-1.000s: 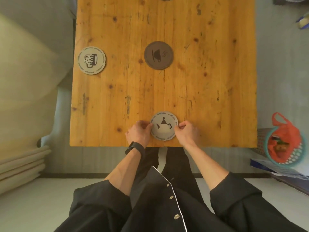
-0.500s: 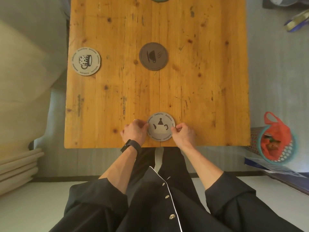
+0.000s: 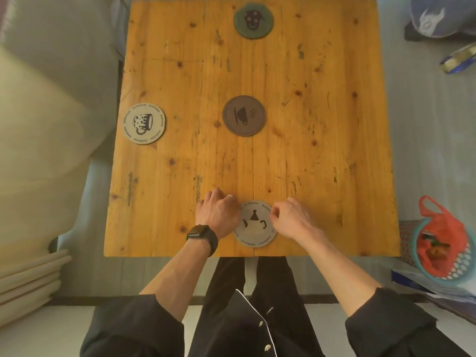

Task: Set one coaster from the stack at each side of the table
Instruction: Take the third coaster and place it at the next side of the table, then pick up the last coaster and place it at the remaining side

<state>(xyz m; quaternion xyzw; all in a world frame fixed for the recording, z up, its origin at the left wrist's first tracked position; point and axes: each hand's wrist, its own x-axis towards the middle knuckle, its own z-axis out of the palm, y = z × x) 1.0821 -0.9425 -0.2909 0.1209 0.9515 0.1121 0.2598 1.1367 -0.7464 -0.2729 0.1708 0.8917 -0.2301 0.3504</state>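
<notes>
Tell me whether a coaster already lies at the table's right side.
No: the right edge of the table is bare; coasters lie only far, left, centre and near.

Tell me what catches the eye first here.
Both hands, left and right, pinch a pale teapot coaster at the table's near edge. A brown cup coaster sits mid-table, a mug coaster at the left edge, a green one at the far edge.

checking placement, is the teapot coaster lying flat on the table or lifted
Flat: the teapot coaster lies face up on the table, no gap visible.
</notes>
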